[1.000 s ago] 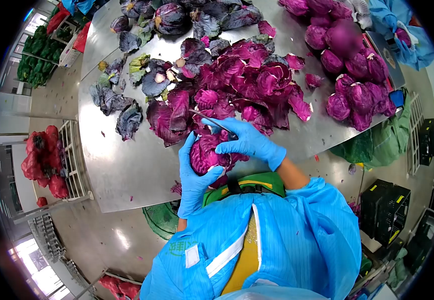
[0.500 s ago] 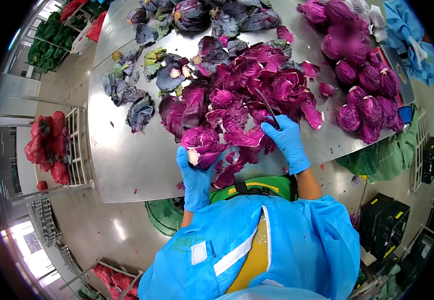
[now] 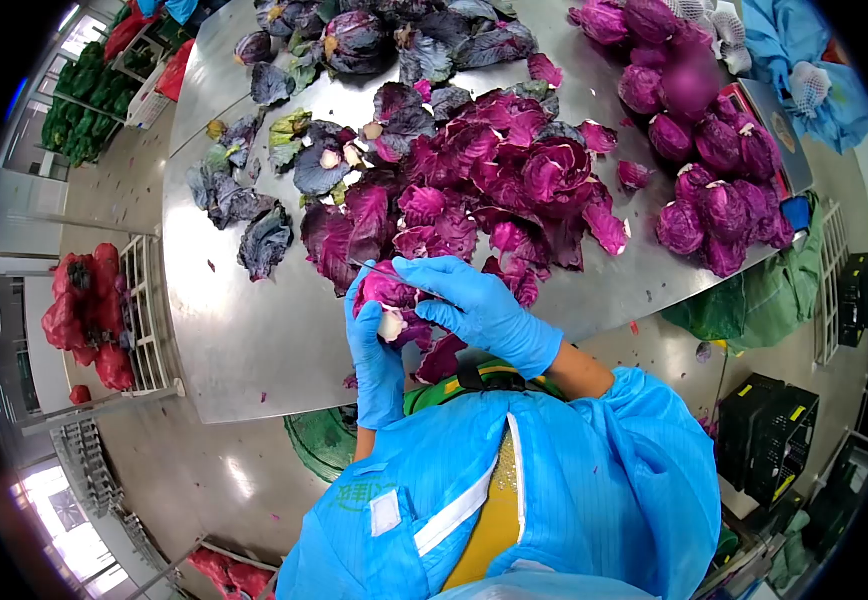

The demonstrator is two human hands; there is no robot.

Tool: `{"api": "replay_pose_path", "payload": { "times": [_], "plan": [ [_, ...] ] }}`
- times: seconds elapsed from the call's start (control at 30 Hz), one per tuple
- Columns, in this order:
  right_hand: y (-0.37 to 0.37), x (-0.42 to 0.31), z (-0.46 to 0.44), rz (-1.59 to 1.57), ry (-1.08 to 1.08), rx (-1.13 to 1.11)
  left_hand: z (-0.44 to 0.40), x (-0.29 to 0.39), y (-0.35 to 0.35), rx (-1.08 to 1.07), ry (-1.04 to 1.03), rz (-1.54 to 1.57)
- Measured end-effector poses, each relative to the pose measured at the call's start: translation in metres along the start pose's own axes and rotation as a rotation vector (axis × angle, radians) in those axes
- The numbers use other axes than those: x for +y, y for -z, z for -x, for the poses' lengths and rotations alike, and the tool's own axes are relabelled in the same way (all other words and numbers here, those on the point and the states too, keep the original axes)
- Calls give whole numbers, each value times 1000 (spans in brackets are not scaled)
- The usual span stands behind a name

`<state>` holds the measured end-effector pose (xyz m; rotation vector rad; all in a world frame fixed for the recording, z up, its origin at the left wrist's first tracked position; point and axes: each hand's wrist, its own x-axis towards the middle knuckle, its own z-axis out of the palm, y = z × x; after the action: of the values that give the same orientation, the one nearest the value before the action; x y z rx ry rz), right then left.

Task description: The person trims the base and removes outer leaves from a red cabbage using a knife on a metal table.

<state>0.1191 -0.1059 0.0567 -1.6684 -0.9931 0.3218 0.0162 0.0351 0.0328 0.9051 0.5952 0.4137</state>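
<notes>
In my left hand [image 3: 376, 355], gloved in blue, is a red cabbage [image 3: 386, 290] with its pale cut stem facing me. The fingers wrap round its left side. My right hand [image 3: 482, 308], also gloved, is closed on a knife, its handle mostly hidden by the fingers. The thin dark knife blade [image 3: 378, 269] lies across the top of the cabbage. Just beyond both hands spreads a heap of loose purple cabbage leaves [image 3: 484, 165] on the metal table [image 3: 254, 340].
Peeled red cabbages [image 3: 724, 212] are piled at the table's right side. Untrimmed dark cabbages [image 3: 356, 42] sit at the far edge, with wilted outer leaves [image 3: 266, 240] at left. Black crates [image 3: 766, 435] stand on the floor at right; red net sacks [image 3: 94, 310] rest at left.
My right hand has moved left with the knife, from the leaf heap to the cabbage. A large leaf near the cabbage no longer stretches toward the right hand. The view has shifted slightly.
</notes>
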Motion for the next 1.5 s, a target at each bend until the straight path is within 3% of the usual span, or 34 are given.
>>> {"api": "replay_pose_path", "payload": {
  "times": [0.2,0.37,0.47,0.57,0.6,0.67,0.73,0.77,0.87,0.97,1.03,1.1,1.13,1.23,1.37,1.5],
  "plan": [
    [-13,12,7,175,118,282,3,8,-14,44,-1,-60],
    [15,3,13,66,120,106,1,-4,-16,3,-7,22],
    [32,-2,23,66,87,-2,-4,-15,-13,-66,-68,-92],
    [45,-25,36,-42,90,-102,-11,-26,-7,82,-28,-128],
    [48,-31,42,-197,112,-57,-21,-33,11,115,41,-58],
    [61,-31,43,-283,-51,124,-28,-21,27,151,184,68],
    [76,-18,44,-17,-396,255,-21,-3,25,183,353,170],
    [71,-1,36,144,-227,396,-20,-1,25,145,412,279],
    [58,14,27,176,-97,288,-10,5,13,-51,576,580],
    [38,2,11,68,27,102,0,6,-5,8,458,446],
    [30,-2,0,-146,1,54,-3,7,-7,-92,395,131],
    [29,-10,-13,-108,22,12,-4,9,-8,-184,323,-179],
    [30,-12,-16,-90,32,-12,11,21,-7,-363,196,-177],
    [33,-5,-17,-150,-61,-65,-4,9,1,-459,16,-139],
    [33,3,-15,26,50,-108,0,0,13,-297,-13,-302],
    [34,-7,-16,51,99,-183,1,-7,-4,-266,-353,-490]
  ]
}}
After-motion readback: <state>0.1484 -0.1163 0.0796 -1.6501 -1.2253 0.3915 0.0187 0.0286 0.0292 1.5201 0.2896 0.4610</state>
